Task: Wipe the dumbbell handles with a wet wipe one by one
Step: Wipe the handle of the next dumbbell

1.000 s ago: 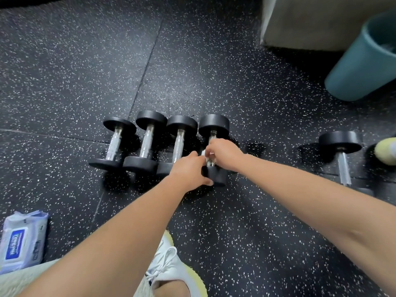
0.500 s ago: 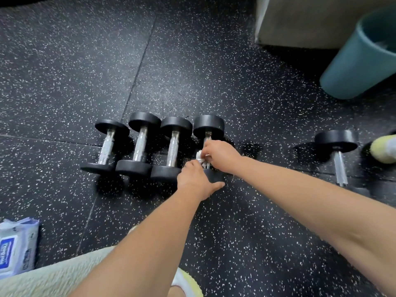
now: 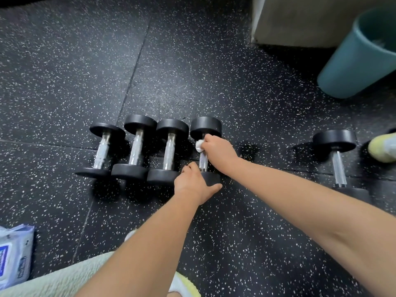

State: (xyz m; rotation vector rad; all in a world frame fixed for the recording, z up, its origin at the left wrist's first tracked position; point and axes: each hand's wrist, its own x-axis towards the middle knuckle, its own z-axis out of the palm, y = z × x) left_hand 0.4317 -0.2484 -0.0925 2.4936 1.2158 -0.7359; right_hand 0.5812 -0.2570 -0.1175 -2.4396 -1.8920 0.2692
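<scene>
Several black dumbbells with chrome handles lie side by side on the speckled rubber floor. On the rightmost dumbbell of the row, my right hand holds a white wet wipe wrapped round the far end of the handle. My left hand grips that dumbbell's near black head, with the thumb on its right side. The three dumbbells to the left are untouched. One more dumbbell lies apart at the right.
A pack of wet wipes lies at the lower left edge. A teal bin stands at the upper right beside a beige wall base. A yellow shoe is at the right edge, another below my arms.
My right hand slid with the wipe away from me along the handle, baring the chrome near end. My left hand stayed on the near head. The view shifted slightly right.
</scene>
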